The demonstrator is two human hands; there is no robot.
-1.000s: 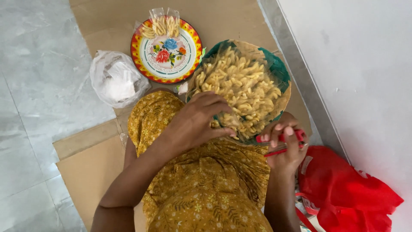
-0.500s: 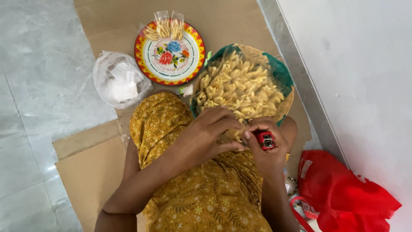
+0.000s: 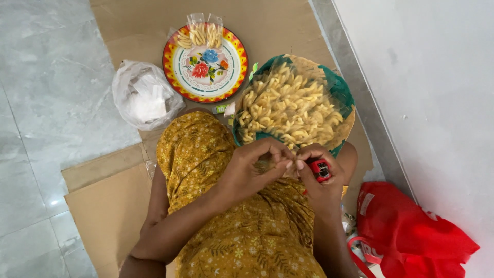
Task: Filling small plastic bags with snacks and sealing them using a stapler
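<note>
Cardboard floor | white bag left | red bag right

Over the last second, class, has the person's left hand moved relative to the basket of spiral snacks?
Yes. The left hand has drawn back from the snacks in the basket toward the body, and now meets the right hand, which holds a small red object.

Small clear snack packets lie top centre on a flowered plate, a white plastic bag sits left, and a red bag lies lower right.
</note>
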